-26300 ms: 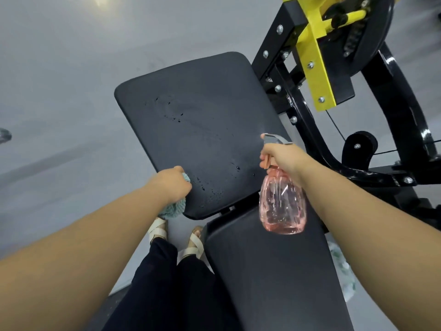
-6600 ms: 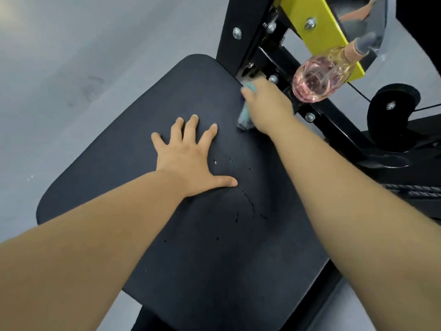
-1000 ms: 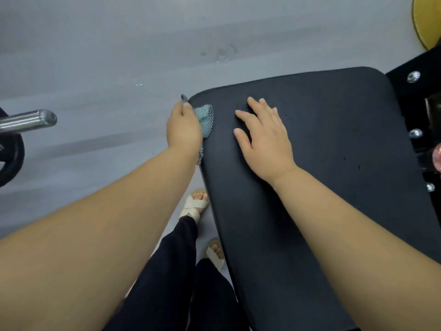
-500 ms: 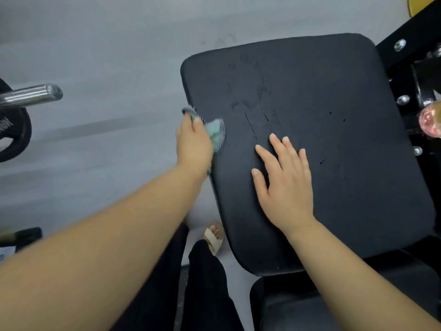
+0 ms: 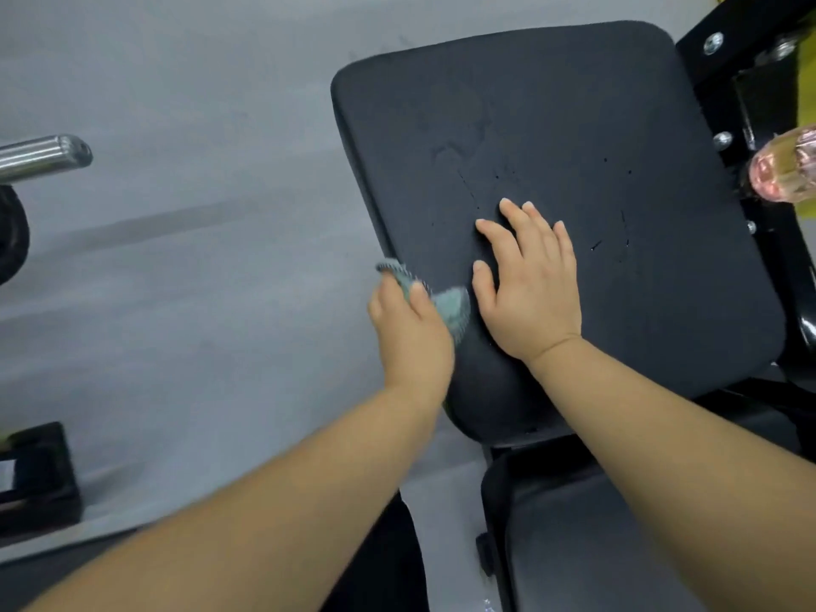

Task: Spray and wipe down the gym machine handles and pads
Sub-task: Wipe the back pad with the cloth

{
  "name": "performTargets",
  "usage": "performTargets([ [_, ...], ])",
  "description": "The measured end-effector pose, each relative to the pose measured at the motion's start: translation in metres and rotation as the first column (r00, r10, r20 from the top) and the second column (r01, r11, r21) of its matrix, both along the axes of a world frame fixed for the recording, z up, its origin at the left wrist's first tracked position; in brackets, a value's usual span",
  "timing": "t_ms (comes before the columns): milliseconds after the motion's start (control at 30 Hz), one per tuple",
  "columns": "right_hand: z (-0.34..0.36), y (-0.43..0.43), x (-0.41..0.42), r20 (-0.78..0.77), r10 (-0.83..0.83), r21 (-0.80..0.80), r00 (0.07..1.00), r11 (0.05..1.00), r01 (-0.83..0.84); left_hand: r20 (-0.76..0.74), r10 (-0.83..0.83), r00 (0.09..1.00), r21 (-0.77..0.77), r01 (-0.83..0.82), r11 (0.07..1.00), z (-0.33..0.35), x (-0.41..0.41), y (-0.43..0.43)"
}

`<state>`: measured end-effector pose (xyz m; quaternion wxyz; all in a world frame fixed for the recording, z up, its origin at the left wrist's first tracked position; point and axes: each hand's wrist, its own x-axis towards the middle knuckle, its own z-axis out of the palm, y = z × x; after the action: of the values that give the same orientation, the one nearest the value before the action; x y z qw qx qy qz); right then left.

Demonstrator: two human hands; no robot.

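A large black back pad [image 5: 618, 125] fills the upper right of the head view, with small cracks and marks near its middle. My left hand [image 5: 410, 333] is shut on a teal cloth [image 5: 450, 307] and presses it against the pad's left edge, low down. My right hand [image 5: 530, 284] lies flat on the pad with its fingers spread, right beside the cloth. The pink spray bottle [image 5: 786, 170] rests on the machine frame at the right edge, only partly in view.
A black seat pad [image 5: 596, 523] sits below the back pad. The black and yellow machine frame [image 5: 750, 50] with bolts stands at upper right. A steel bar end [image 5: 44, 156] with a weight plate juts in at left. A black block [image 5: 35, 474] lies on the grey floor.
My left hand has slid the cloth down the pad's left edge, toward me. My right hand stays flat on the pad. The view has shifted slightly.
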<state>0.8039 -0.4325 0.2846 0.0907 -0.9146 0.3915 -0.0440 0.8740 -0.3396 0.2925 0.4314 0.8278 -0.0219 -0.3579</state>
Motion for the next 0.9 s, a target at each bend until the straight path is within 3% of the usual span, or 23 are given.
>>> performTargets([
  [200,-0.002,-0.001,0.0,0.028,0.0,-0.017,1.0,1.0,0.001,-0.012,0.093,0.996,-0.028,-0.094,0.995,-0.034,0.094,-0.064],
  [300,-0.002,-0.001,0.0,0.03,-0.003,-0.024,1.0,1.0,0.004,0.053,0.063,0.997,-0.072,-0.059,0.996,-0.023,0.039,-0.029],
  [433,-0.002,-0.001,0.0,0.02,0.0,-0.015,1.0,1.0,0.001,-0.034,-0.003,0.999,-0.086,0.0,0.996,0.011,-0.054,0.039],
  [700,-0.001,-0.003,0.0,0.012,0.013,0.026,1.0,1.0,-0.013,0.065,0.042,0.997,-0.03,-0.04,0.999,-0.017,0.024,-0.019],
  [900,0.0,-0.005,-0.002,0.049,0.009,0.093,0.999,0.996,-0.013,0.119,0.054,0.991,-0.079,-0.044,0.996,-0.002,-0.062,0.029],
])
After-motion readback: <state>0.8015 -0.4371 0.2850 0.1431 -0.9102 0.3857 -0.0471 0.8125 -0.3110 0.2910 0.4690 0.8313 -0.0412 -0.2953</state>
